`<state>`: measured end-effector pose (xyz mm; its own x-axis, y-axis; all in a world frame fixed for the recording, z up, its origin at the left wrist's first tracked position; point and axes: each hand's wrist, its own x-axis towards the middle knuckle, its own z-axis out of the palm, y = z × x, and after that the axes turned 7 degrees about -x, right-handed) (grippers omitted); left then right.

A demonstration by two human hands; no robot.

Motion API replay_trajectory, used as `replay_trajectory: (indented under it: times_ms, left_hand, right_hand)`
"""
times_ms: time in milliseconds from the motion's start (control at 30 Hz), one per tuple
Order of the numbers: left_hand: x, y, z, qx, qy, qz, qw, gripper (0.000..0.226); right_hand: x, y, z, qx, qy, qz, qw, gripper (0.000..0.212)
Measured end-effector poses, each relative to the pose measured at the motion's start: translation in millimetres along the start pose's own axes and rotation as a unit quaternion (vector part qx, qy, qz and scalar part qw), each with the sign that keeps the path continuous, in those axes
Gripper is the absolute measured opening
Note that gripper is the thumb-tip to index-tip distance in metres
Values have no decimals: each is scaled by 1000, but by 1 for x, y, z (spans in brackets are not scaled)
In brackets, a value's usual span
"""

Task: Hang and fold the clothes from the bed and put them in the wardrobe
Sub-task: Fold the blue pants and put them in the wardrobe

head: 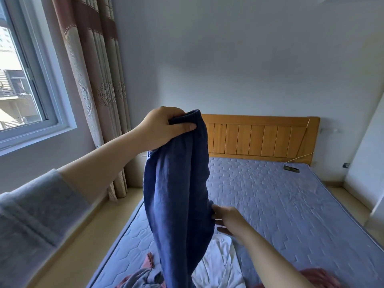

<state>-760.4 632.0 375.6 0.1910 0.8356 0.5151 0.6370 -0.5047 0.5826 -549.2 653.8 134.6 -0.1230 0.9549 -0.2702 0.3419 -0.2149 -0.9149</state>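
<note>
The task looks barely begun: the left hand (164, 127) pinches the top edge of a dark blue cloth garment (178, 194) held up over the near end of the bed, while the right hand (226, 219) touches its lower side, grip unclear. A crumpled white garment (216, 265), a pink-red garment (320, 277) and a grey garment (141, 277) lie unfolded on the blue-grey quilted mattress (280, 204). A slatted wooden headboard (259, 138) stands far, a window (20, 80) and striped curtain (89, 59) left; no wardrobe shows.

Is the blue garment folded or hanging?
Hanging loose, not folded: the left hand grips the blue garment by its top edge; the right hand touches its side.
</note>
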Motion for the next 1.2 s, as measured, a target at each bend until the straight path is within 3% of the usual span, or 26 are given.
replay_trajectory:
  times_ms: [133, 267, 500, 567, 733, 833, 1000, 1100, 1200]
  left_hand:
    - [-3, 1, 1, -1, 4, -2, 1000, 21]
    - [-4, 2, 6, -6, 3, -4, 1000, 24]
    - [-1, 3, 11, -9, -3, -3, 1000, 21]
    - [-1, -2, 14, 1, -1, -9, 1000, 22]
    - [-6, -28, 23, -4, 29, -43, 999, 21]
    - [-13, -50, 28, 6, 48, -76, 996, 22]
    - [-36, -75, 54, 31, 27, -111, 993, 17]
    - [-48, -77, 85, 7, 15, -139, 990, 32]
    - [-52, -70, 117, -14, -6, -158, 987, 27]
  right_hand:
    - [-4, 3, 3, 54, -10, 18, 998, 39]
    - [0, 8, -5, 29, 54, 22, 998, 54]
    - [0, 28, -19, 134, -76, 97, 983, 41]
    - [0, 30, -26, 154, -79, 97, 980, 34]
    - [-1, 40, -51, 309, 69, 82, 945, 20]
    - [-10, 50, -80, 347, 180, 76, 917, 17]
    - [-33, 66, -135, 308, 286, 18, 907, 20]
    - [-44, 72, -164, 233, 339, -10, 912, 22]
    - [-57, 80, -188, 159, 413, -23, 897, 28]
